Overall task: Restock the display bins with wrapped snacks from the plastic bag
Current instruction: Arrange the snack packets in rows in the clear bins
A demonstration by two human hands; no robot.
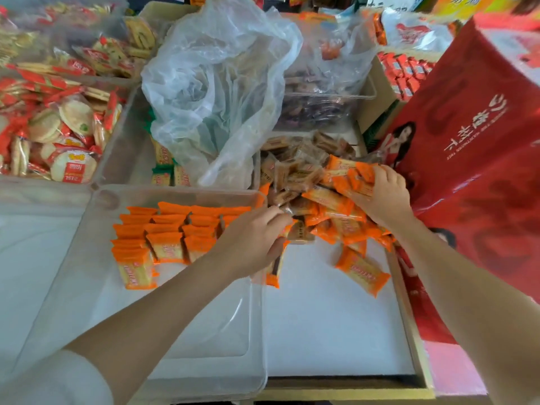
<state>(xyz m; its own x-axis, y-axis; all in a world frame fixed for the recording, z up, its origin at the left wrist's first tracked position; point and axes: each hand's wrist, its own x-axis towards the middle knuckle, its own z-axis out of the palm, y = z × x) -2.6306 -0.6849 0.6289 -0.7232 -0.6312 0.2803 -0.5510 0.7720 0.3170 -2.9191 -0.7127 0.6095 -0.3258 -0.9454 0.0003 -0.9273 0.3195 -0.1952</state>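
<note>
Two hands sorting orange-wrapped snacks at the display bins.

Nearest, a clear plastic bin (87, 287) holds neat rows of orange packets (163, 238). The left hand (251, 241) curls round a packet at that bin's right edge. In the white tray (336, 317) beside it, the right hand (382, 194) grips several packets over a loose pile (330, 211). Beyond lies the crumpled plastic bag (216, 83).

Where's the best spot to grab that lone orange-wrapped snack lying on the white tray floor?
Pinch the lone orange-wrapped snack across its long edges near the middle, coming from above. It lies flat and slanted on the white tray floor, apart from the pile, with bare floor along both long sides.
</note>
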